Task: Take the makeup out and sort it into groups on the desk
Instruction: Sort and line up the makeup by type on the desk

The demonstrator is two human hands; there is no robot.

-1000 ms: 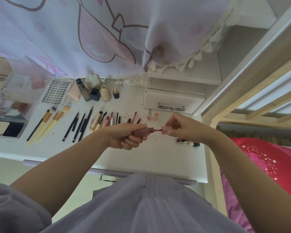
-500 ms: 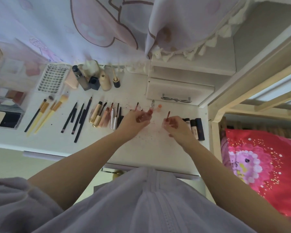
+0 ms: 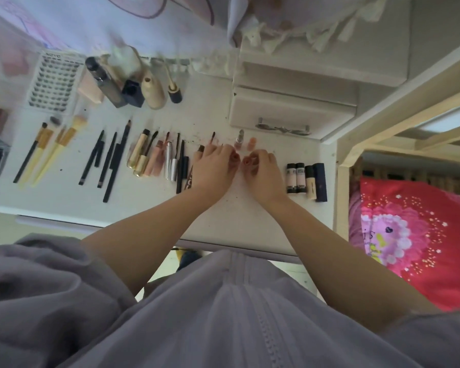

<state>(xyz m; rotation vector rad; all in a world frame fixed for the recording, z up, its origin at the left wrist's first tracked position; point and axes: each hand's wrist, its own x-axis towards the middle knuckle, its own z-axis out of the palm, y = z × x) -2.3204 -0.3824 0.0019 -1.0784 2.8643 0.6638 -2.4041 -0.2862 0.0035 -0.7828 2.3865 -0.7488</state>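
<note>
At the table's point(image 3: 250, 213) near-middle, both hands meet over a small reddish lip tube.
Left hand point(image 3: 213, 168) and right hand point(image 3: 262, 172) curl their fingers around the tube point(image 3: 241, 159), mostly hidden; probably light, slick, rigid, best pinched mid-barrel. Beyond lie sorted brushes point(image 3: 45, 152).

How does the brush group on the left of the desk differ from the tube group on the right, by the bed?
The brushes are long and thin with yellow-gold handles; the tubes are short and stubby, pale or dark. The brushes fan out at slightly different angles; the tubes lie tight together, side by side and parallel. The brushes lie far from both hands; the tubes lie just beside the right hand. Both groups lie flat on the desk.
</note>
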